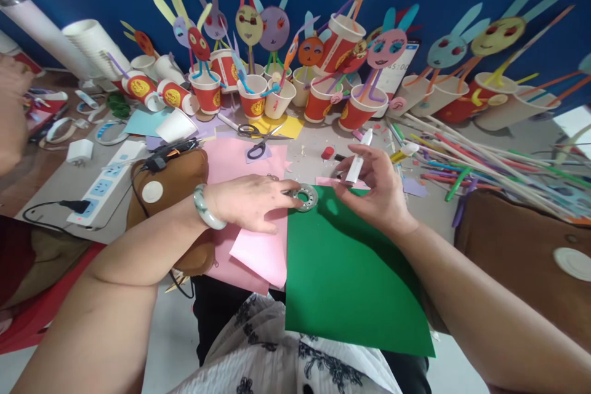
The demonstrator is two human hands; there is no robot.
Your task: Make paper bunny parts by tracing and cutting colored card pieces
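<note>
A green sheet of paper [355, 283] lies at the table's front edge and hangs over my lap. On its upper left corner sits a round ring-shaped object [307, 198]. My left hand [252, 196] is palm down with fingers spread, its fingertips touching the ring's left side. Above the sheet's upper right part, my right hand [376, 188] holds a white pen-like tube [359, 157] between thumb and fingers. Pink paper [231, 166] lies under my left hand, with a folded pink piece [263, 252] beside the green sheet.
Black scissors [258, 140] lie on yellow and purple paper ahead. Cups [206, 92] with paper rabbit faces line the back. Colored sticks [480, 163] are at right, a brown bag [517, 246] below them. A power strip [108, 178] and another brown bag [170, 181] lie left. Another person's hand [13, 111] shows far left.
</note>
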